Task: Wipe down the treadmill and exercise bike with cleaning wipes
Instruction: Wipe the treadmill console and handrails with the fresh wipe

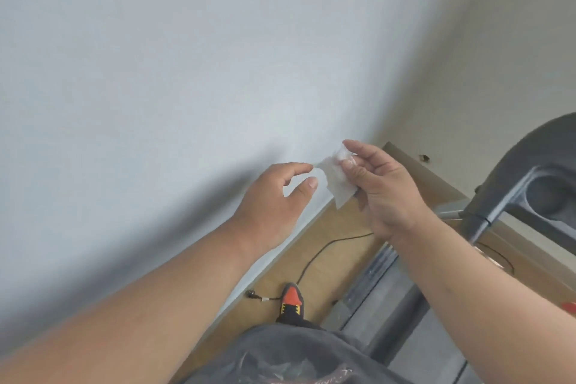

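Grey shirt (280, 358), print unreadable. Right hand (378, 187) grip pinches cleaning wipe (338, 187) by the wall. Left hand (277, 196) grip loose, forefinger at wipe's corner. Treadmill (530, 193) at right.

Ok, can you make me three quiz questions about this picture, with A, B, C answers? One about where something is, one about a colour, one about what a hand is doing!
1. Where is the black cable?
A. On the wooden floor
B. On the wall
C. In a hand

2. What colour is the toe of the shoe?
A. Blue
B. Orange
C. White

3. What is the right hand doing?
A. Hanging empty
B. Pressing the wall
C. Holding a wipe

Answers:
1 A, it trails across the floor by the wall.
2 B, the toe is bright orange.
3 C, its thumb and fingers pinch the white wipe.
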